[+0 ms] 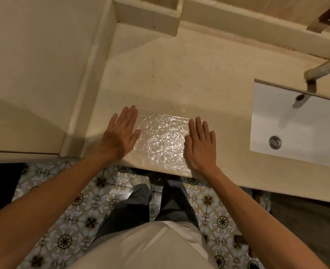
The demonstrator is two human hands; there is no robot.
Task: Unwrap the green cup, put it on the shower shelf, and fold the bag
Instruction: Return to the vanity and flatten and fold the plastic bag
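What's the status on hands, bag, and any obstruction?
Left hand and right hand open, flat on opposite ends of crinkled clear plastic bag. Bag spread flat on beige counter, near front edge. Green cup not in view. Nothing obstructing.

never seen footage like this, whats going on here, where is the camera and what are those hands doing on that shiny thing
There is no machine here, only a person. The one picture comes from a wide-angle camera worn on the person's head, looking forward and down, so you see their own arms, white shirt and dark trousers above a patterned tile floor.

In front of them is a beige stone bathroom counter. On it, by the near edge, lies a crinkled clear plastic bag, spread out flat and glinting in the light. The left hand rests flat on the bag's left edge and the right hand flat on its right edge, fingers straight. Neither hand grips anything; they appear to be pressing the bag flat.

To the right is a white rectangular sink with a metal tap over it. No green cup shows in this view.
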